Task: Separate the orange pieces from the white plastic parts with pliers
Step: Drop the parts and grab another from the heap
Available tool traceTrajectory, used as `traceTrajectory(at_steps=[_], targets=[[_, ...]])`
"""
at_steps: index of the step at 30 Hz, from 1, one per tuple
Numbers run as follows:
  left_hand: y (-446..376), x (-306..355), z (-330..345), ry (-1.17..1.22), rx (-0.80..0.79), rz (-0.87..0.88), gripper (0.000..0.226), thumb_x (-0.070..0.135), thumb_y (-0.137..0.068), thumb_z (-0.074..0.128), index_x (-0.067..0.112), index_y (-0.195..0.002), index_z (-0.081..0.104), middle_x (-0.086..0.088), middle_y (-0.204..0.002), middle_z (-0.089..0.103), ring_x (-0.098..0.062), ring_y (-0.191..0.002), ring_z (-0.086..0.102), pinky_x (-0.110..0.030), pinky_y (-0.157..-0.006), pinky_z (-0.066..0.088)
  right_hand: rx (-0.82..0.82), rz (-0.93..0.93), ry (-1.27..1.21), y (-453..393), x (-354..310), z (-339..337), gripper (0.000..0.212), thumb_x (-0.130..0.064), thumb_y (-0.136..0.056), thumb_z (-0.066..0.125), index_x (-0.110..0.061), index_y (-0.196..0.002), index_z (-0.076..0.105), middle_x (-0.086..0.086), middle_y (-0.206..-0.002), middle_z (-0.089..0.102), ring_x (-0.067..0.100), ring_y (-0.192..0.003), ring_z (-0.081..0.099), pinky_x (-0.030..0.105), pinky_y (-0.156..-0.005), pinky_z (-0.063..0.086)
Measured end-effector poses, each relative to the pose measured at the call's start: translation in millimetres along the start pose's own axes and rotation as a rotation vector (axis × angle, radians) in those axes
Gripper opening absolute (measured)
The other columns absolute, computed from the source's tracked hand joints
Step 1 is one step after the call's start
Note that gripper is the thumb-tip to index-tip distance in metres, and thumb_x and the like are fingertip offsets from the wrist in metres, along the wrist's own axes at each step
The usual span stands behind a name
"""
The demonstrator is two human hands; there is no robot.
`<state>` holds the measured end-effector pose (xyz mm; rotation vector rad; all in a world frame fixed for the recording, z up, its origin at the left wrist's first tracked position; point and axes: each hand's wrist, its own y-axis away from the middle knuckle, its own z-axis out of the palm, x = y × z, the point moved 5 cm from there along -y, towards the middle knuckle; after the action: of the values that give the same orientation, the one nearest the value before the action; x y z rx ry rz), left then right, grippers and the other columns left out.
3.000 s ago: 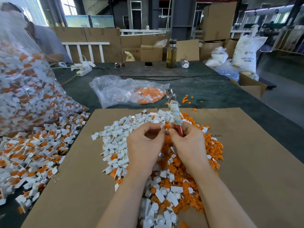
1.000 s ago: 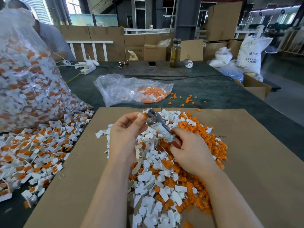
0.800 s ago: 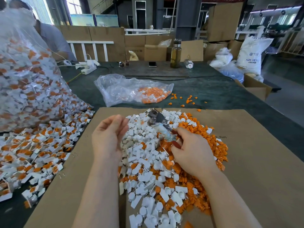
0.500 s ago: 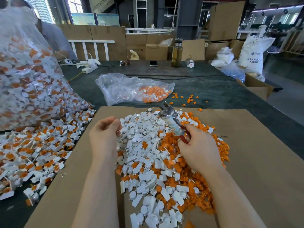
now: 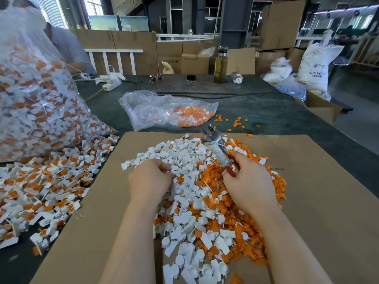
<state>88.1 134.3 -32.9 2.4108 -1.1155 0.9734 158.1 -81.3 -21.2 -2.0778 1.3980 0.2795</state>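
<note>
The pliers (image 5: 217, 149) point up and away over the mixed heap of white plastic parts (image 5: 184, 152) and orange pieces (image 5: 217, 203) on the cardboard sheet (image 5: 320, 197), their red handles gripped in the right hand (image 5: 249, 183). The left hand (image 5: 150, 180) rests curled on the heap's white side; whether it pinches a part I cannot tell. To do this step well, I judge it should lift 1 unsplit part, present its orange insert squarely to the jaws, then pull cleanly. Unsorted parts spill from a clear bag (image 5: 34, 95) onto the bench (image 5: 266, 111). A white sack (image 5: 315, 66) reads "ABS RESIN", partly cut off.
</note>
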Motion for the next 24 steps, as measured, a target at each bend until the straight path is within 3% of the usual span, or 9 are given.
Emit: traceTrajectory(at_steps=[3, 5, 7, 11, 16, 18, 20, 24], targets=[[1.3, -0.7, 0.2, 0.163, 0.006, -0.005, 0.006, 0.022, -0.088, 0.073, 0.028, -0.088, 0.071, 0.010, -0.079, 0.070, -0.013, -0.072, 0.066, -0.030, -0.069, 0.058, 0.013, 0.027, 0.007, 0.1, 2.2, -0.9, 0.027, -0.031, -0.087, 0.059, -0.027, -0.113, 0.061, -0.012, -0.061, 0.054, 0.006, -0.053, 0.052, 0.021, -0.043, 0.032], [2.6, 0.5, -2.2, 0.330, 0.006, -0.019, 0.008, 0.026, -0.091, 0.071, 0.032, -0.086, 0.070, 0.014, -0.084, 0.069, -0.004, -0.063, 0.060, -0.021, -0.052, 0.048, 0.031, 0.046, -0.004, 0.2, 3.5, -2.4, 0.018, -0.029, -0.086, 0.059, -0.025, -0.103, 0.061, -0.011, -0.056, 0.052, 0.006, -0.049, 0.050, 0.020, -0.041, 0.028], [2.4, -2.3, -6.8, 0.541, 0.016, -0.098, 0.008, 0.033, -0.092, 0.069, 0.031, -0.084, 0.069, 0.014, -0.083, 0.068, -0.005, -0.067, 0.058, -0.022, -0.055, 0.041, 0.051, 0.058, -0.017, 0.1, 4.1, -4.0, 0.014, -0.028, -0.087, 0.059, -0.025, -0.100, 0.060, -0.010, -0.055, 0.052, 0.007, -0.048, 0.050, 0.020, -0.041, 0.029], [0.8, -7.4, -9.3, 1.074, -0.046, -0.287, 0.011, 0.024, -0.090, 0.070, 0.013, -0.087, 0.071, 0.003, -0.072, 0.073, -0.010, -0.070, 0.059, -0.027, -0.070, 0.051, 0.075, 0.071, -0.035, 0.4, 5.1, -6.3, 0.010, -0.028, -0.088, 0.058, -0.026, -0.097, 0.058, -0.009, -0.054, 0.052, 0.008, -0.047, 0.050, 0.022, -0.041, 0.029], [-4.0, -12.3, -7.9, 1.342, -0.085, -0.394, 0.020, 0.026, -0.092, 0.065, 0.007, -0.097, 0.067, -0.002, -0.075, 0.076, -0.005, -0.058, 0.066, -0.017, -0.053, 0.055, 0.061, 0.106, -0.015, 0.0, 6.7, -7.2, 0.013, -0.031, -0.088, 0.057, -0.026, -0.101, 0.059, -0.010, -0.058, 0.054, 0.007, -0.051, 0.052, 0.022, -0.041, 0.031], [-6.3, -24.7, -11.3, 1.483, 0.027, -0.498, 0.019, 0.026, -0.092, 0.066, 0.009, -0.099, 0.068, -0.002, -0.077, 0.077, -0.005, -0.059, 0.068, -0.017, -0.053, 0.055, 0.073, 0.123, -0.008, -0.2, 8.3, -9.2, 0.005, -0.030, -0.087, 0.058, -0.027, -0.089, 0.055, -0.010, -0.058, 0.052, 0.005, -0.052, 0.050, 0.022, -0.042, 0.029], [-8.7, -40.2, -17.5, 1.693, 0.184, -0.571, 0.022, 0.025, -0.093, 0.065, 0.010, -0.109, 0.067, -0.001, -0.076, 0.076, -0.005, -0.059, 0.069, -0.016, -0.052, 0.053, 0.083, 0.148, 0.004, -0.2, 11.1, -11.4, 0.010, -0.030, -0.087, 0.058, -0.028, -0.081, 0.049, -0.010, -0.060, 0.052, 0.005, -0.054, 0.049, 0.022, -0.042, 0.028], [-12.1, -64.4, -30.3, 1.959, 0.454, -0.643, 0.026, 0.020, -0.100, 0.056, 0.011, -0.124, 0.062, -0.001, -0.085, 0.073, -0.003, -0.059, 0.070, -0.015, -0.054, 0.054, 0.084, 0.197, 0.033, -2.2, 20.7, -13.4, 0.013, -0.031, -0.088, 0.055, -0.024, -0.079, 0.049, -0.007, -0.062, 0.056, 0.010, -0.056, 0.052, 0.023, -0.044, 0.034]])
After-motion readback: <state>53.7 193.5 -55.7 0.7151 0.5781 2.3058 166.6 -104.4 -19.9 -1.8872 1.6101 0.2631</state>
